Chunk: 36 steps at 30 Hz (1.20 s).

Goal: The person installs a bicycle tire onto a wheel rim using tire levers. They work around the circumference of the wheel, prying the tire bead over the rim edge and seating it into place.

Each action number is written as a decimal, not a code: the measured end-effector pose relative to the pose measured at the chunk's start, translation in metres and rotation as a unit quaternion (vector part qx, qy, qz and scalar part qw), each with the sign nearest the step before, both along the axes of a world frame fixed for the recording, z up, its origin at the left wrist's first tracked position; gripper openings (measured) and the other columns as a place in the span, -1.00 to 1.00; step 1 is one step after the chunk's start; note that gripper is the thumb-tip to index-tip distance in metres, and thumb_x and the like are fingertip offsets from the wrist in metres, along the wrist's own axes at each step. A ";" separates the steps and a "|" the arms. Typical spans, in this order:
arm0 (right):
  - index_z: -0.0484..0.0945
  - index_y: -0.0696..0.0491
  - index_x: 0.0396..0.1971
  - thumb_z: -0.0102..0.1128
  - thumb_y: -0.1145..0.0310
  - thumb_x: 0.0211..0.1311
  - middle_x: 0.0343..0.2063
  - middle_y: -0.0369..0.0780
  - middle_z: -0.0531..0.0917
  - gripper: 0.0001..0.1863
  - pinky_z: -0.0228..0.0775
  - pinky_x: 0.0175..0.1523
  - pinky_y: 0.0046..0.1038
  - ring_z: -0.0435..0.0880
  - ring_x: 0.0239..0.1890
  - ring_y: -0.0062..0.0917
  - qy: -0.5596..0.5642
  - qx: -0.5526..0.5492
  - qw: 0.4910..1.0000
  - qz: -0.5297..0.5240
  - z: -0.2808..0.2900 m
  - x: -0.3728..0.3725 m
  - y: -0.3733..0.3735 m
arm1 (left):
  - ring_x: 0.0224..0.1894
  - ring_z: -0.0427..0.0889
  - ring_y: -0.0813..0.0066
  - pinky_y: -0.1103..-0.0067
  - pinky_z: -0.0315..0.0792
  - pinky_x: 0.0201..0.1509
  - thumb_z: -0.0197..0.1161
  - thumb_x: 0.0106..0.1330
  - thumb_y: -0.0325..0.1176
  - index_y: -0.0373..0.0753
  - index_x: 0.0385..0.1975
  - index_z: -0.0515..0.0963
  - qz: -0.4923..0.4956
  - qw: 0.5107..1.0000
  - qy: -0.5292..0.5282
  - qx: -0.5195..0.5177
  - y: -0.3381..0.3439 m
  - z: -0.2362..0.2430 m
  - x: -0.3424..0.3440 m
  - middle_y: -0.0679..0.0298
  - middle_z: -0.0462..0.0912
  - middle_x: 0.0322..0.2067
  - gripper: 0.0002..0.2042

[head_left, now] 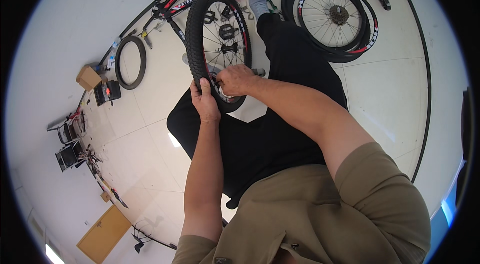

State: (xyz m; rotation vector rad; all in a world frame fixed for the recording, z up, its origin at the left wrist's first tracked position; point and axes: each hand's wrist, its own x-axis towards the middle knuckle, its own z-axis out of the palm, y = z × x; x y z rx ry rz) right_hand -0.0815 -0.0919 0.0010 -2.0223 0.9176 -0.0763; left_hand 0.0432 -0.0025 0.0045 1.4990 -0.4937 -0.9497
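Left hand (206,101) clamped on tire (195,46) of 1 upright wheel (229,48); right hand (237,80) curled against it, can't tell if gripping. Beyond: 1 flat wheel (339,14), 1 bike frame (182,5), 1 loose tire (142,59).

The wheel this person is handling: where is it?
In the head view, the wheel is above and left of centre, left of the grey shoe, with the left hand on its tyre and the right hand near its lower edge.

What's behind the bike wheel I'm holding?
Through the wheel, black pedals show on the floor. Whatever sits directly behind its tire or your right hand is covered and can't be seen.
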 end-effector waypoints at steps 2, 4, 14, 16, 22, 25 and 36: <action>0.74 -0.01 -0.30 0.14 0.26 0.13 -0.33 -0.04 0.75 -0.76 0.54 0.02 -0.13 0.72 -0.17 -0.10 -0.001 0.000 1.000 -0.001 0.001 0.000 -0.002 | -0.14 0.54 0.59 0.60 0.47 0.01 0.18 0.53 -0.23 -0.31 0.12 0.46 0.002 1.000 0.001 0.004 0.000 0.002 -0.001 0.32 0.61 -0.14 -0.67; 0.74 -0.02 -0.32 0.15 0.23 0.12 -0.33 -0.05 0.75 -0.75 0.54 0.02 -0.13 0.72 -0.17 -0.09 -0.001 -0.001 1.000 -0.001 0.001 0.000 -0.003 | -0.15 0.54 0.59 0.60 0.47 0.00 0.18 0.53 -0.23 -0.31 0.11 0.47 0.001 1.000 0.001 0.003 -0.001 0.003 -0.002 0.32 0.61 -0.14 -0.68; 0.75 -0.04 -0.15 0.18 0.22 0.09 -0.16 -0.06 0.75 -0.66 0.50 0.17 -0.19 0.70 0.00 -0.17 0.009 0.045 0.999 -0.024 0.000 -0.003 -0.006 | -0.12 0.59 0.48 0.56 0.48 0.06 0.40 0.24 -0.48 -0.37 0.14 0.39 -0.046 0.984 -0.166 0.051 -0.001 0.009 -0.008 0.22 0.60 -0.15 -0.51; 0.75 -0.05 -0.13 0.16 0.24 0.11 -0.15 -0.06 0.75 -0.66 0.49 0.17 -0.18 0.70 0.00 -0.16 -0.003 0.039 0.999 -0.028 0.001 -0.001 -0.006 | -0.10 0.61 0.41 0.53 0.48 0.08 0.43 0.14 -0.56 -0.40 0.18 0.35 -0.034 0.955 -0.285 0.073 -0.002 -0.004 -0.002 0.17 0.60 -0.16 -0.42; 0.75 -0.07 -0.11 0.14 0.27 0.13 -0.13 -0.07 0.74 -0.65 0.48 0.19 -0.18 0.69 0.01 -0.16 0.007 0.045 0.999 -0.024 -0.003 -0.003 -0.006 | -0.10 0.62 0.40 0.52 0.50 0.05 0.40 0.14 -0.58 -0.43 0.09 0.47 -0.042 0.938 -0.329 0.096 -0.001 0.005 -0.007 0.14 0.62 -0.15 -0.53; 0.75 -0.07 -0.11 0.14 0.28 0.12 -0.12 -0.09 0.74 -0.65 0.47 0.21 -0.20 0.69 0.03 -0.18 -0.006 0.044 0.999 -0.030 -0.004 -0.004 -0.004 | -0.18 0.64 0.48 0.53 0.52 -0.03 0.39 0.15 -0.59 -0.42 0.03 0.52 -0.034 0.942 -0.324 0.077 0.001 0.003 -0.006 0.18 0.66 -0.18 -0.59; 0.75 -0.08 -0.19 0.13 0.29 0.14 -0.21 -0.10 0.76 -0.71 0.49 0.14 -0.15 0.70 -0.05 -0.15 -0.018 0.040 0.998 -0.036 -0.007 -0.004 -0.001 | -0.33 0.60 0.59 0.60 0.49 -0.20 0.34 0.16 -0.62 -0.41 -0.11 0.55 -0.025 0.975 -0.195 0.100 0.004 0.011 0.000 0.30 0.67 -0.33 -0.72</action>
